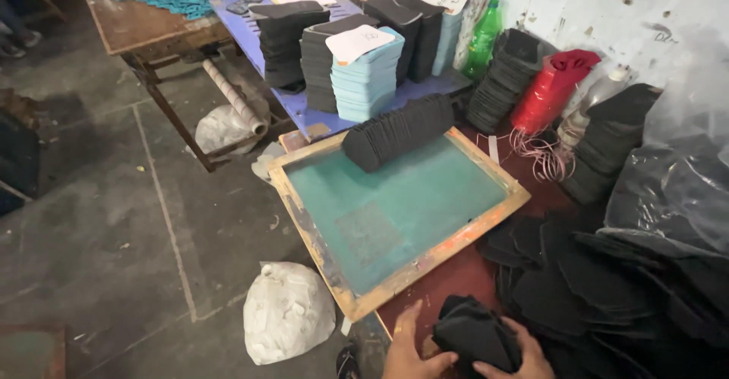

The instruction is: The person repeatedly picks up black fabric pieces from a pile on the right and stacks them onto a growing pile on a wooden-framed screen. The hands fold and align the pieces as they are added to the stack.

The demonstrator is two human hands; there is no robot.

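Workshop bench, dark red top [456,276], against a stained white wall; grey stone floor to the left.

Head view, the only one we have:

- Both hands sit at the bottom edge. Left hand [406,348] is clamped on the left side of a bundle of black cut pieces [474,333], thumb over its front. Right hand [524,356] grips the right side, fingers curled over the top edge. So we read both as closed on the same bundle, neither free.
- Bundle rests on the bench top right at the near edge, between the two hands. Its long axis runs roughly left-right across us, slightly tilted. Both hands touch it, so neither is nearer.
- Just beyond the bundle, up and left, lies the wooden-framed printing screen [395,216] with teal mesh, set at an angle to the bench edge. A roll-like stack of black pieces [399,130] lies across its far corner.
- Right of the hands: loose black pieces [600,273] spread over the bench, touching the bundle's side as far as we can tell.
- Farther back: light blue stack [364,75], green bottle [482,41], red spool [548,90].
- On the floor, left of the hands: white sack [287,312].
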